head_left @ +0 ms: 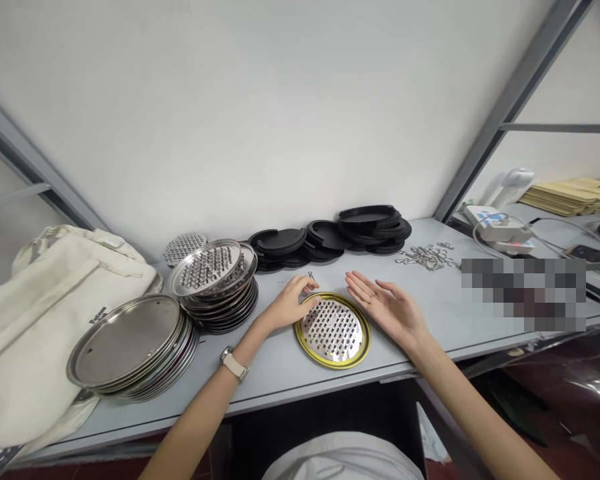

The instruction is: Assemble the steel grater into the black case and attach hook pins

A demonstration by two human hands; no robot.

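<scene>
A round perforated metal disc with a gold rim point(333, 330) lies flat on the grey table in front of me. My left hand point(290, 301) rests at the disc's upper left edge, fingers curled and pinching a small metal clip just above the rim. My right hand point(385, 305) hovers at the disc's upper right, palm turned inward, fingers stretched out and apart, holding nothing. A watch sits on my left wrist.
Stacks of perforated metal discs point(215, 280) and plain metal trays point(130, 347) stand at the left beside a cream cloth bag point(35, 320). Black round lids point(330, 237) line the wall. Loose metal clips point(427, 257) lie at the right. Cables and devices sit on the neighbouring bench.
</scene>
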